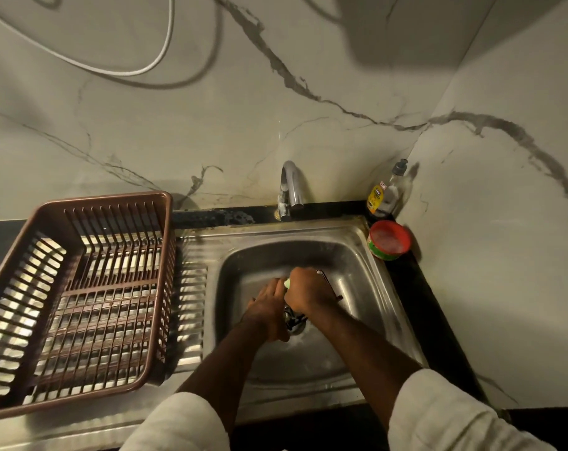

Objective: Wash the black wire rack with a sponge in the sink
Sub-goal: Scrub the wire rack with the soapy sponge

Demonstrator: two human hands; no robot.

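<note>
Scrubbing mid-basin keeps suds inside the sink [367,252]: the right hand [308,289] clutches the green sponge [287,283] against the black wire rack [330,285]; whether the left hand [266,309] grasps it, I cannot tell.

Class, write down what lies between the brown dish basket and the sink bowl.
In the head view, only a bare strip of ribbed steel drainboard lies between the brown dish basket and the sink bowl.

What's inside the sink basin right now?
Left hand and right hand, a green sponge between them, black wire rack ends poking out. The hands hide most of the rack and part of the drain.
</note>
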